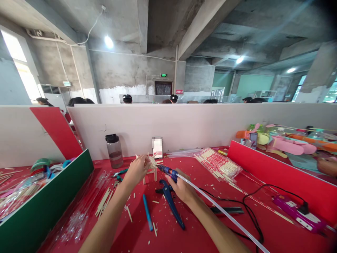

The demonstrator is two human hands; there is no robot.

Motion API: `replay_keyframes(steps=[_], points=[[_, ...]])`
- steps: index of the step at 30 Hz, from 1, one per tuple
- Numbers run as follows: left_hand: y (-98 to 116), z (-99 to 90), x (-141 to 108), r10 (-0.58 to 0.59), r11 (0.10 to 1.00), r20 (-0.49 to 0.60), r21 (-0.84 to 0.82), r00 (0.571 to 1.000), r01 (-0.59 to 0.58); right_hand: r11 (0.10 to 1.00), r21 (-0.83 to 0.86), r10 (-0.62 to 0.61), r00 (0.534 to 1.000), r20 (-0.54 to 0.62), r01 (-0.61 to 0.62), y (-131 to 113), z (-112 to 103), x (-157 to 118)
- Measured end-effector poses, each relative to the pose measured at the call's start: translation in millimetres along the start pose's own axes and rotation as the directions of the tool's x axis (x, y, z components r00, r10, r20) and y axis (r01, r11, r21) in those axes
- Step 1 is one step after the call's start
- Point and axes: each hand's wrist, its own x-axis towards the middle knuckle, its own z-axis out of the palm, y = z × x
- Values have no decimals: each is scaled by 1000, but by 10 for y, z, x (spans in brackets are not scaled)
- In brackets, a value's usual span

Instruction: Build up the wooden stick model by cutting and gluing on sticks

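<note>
My left hand has its fingers closed on a small structure of pale wooden sticks, which stands on the red table on thin legs. My right hand is wrapped round a blue glue gun. The gun's nozzle points left, at or very near the stick structure; I cannot tell whether they touch. A long clear glue stick runs back from the gun over my right forearm. Below the hands lie a blue cutter and a blue pen.
A water bottle and pliers are at the left. Bundled sticks, a black cable and a purple power strip lie right. Behind stands a phone. Green and red dividers flank the table.
</note>
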Motion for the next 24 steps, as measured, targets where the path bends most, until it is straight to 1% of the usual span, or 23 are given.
replay_keyframes(steps=[4,8,11,18,24], points=[[-14,7,2,-1,1000,-6,-11,1000,1,1000,3,-7,1000,17,6,9,-31,-21],[-36,20,5,-2,1000,-6,-16,1000,2,996,65,-56,998,13,55,26,-60,-34],[-55,36,10,14,1000,-19,-9,1000,-14,994,94,-64,998,20,62,39,-61,-35],[-58,42,-1,21,1000,-20,-10,1000,-22,998,47,-33,998,54,31,56,-28,-42],[-68,43,-5,29,1000,-11,2,1000,-29,999,9,-32,999,23,31,79,5,-23]])
